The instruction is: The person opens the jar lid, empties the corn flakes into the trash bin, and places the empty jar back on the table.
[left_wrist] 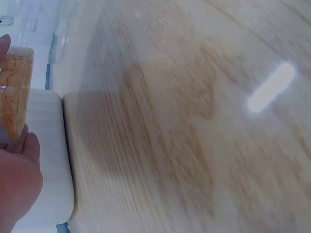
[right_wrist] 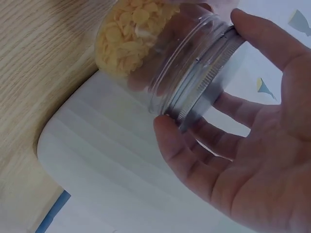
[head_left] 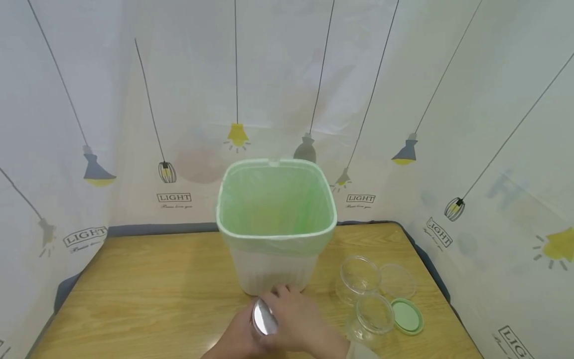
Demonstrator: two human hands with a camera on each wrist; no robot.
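Observation:
A clear jar partly filled with yellow-orange flakes is held between both hands in front of a pale bin. Its silver screw lid faces up and toward the head camera. My left hand grips the jar's body; in the left wrist view its fingers lie against the jar's end. With the thumb on one side and fingertips on the other, my right hand holds the ridged rim of the lid. The lid sits on the jar's neck. Much of the left hand is hidden behind the jar in the right wrist view.
The tall bin with a green liner stands just beyond my hands. To its right on the wooden table are two clear jars, a clear disc and a green lid. A lamp-print curtain surrounds the table.

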